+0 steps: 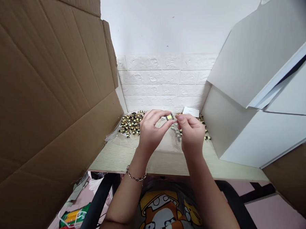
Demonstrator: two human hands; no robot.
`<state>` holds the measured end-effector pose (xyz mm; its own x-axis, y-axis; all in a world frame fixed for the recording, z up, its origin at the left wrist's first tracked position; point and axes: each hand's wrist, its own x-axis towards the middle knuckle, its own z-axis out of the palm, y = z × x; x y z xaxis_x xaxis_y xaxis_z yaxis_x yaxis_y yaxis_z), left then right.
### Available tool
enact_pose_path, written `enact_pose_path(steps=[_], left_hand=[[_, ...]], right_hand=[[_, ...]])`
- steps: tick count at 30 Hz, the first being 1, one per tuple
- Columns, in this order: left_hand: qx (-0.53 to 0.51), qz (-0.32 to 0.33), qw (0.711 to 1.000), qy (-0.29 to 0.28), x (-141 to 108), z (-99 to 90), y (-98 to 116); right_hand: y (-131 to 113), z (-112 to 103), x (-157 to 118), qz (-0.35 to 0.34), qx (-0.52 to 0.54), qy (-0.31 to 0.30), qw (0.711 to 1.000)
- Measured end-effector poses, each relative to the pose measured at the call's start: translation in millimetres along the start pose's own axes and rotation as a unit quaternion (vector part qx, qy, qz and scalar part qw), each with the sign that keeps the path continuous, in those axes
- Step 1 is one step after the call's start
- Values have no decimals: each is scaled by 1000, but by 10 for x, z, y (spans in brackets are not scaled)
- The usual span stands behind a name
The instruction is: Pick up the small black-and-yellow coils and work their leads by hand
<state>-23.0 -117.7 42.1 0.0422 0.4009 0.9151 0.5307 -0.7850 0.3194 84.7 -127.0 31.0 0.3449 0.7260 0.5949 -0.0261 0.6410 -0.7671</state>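
A small transformer [170, 117], with yellow tape round its middle and dark ends, is held up over the table. My left hand [152, 124] pinches it between thumb and fingers; a chain bracelet is on that wrist. Thin wires trail from its left side. Close to the transformer's right end, my right hand [192, 128] has thumb and forefinger pressed together; what lies in the pinch is too small to make out. Below the hands is a small greyish cluster of parts [177, 133], partly hidden by the right hand.
A pile of similar transformers [131, 123] lies at left, and another pile [206, 138] lies partly behind my right hand. A white paper [191, 111] rests at the back. Cardboard [54, 88] walls the left; white boxes [234, 122] wall the right. The table [165, 164] ends near my body.
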Motion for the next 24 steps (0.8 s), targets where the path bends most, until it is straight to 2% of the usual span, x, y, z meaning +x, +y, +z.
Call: enact_pose_path(steps=[4,7,11,14,19,24], left_hand=[[-10,-12,1000,7,-22,5,-7],[-1,-4,1000,10,-33,1,-11],[14,20,1000,6,-28,-11,-6],[20,35,999,6,-21,-15,0],[14,45,999,4,-17,-10,7],[27,55,998,-1,-17,-11,12]], right_hand=[[-45,17,-50,-88,-63,34,994],[-56,18,-67,-87,-67,34,993],[-18,1,-45,-7,-20,3,1000],[22,-7,-12,73,87,-40,993],[33,15,28,183,273,-87,940],[10,38,44,262,334,-118,898]])
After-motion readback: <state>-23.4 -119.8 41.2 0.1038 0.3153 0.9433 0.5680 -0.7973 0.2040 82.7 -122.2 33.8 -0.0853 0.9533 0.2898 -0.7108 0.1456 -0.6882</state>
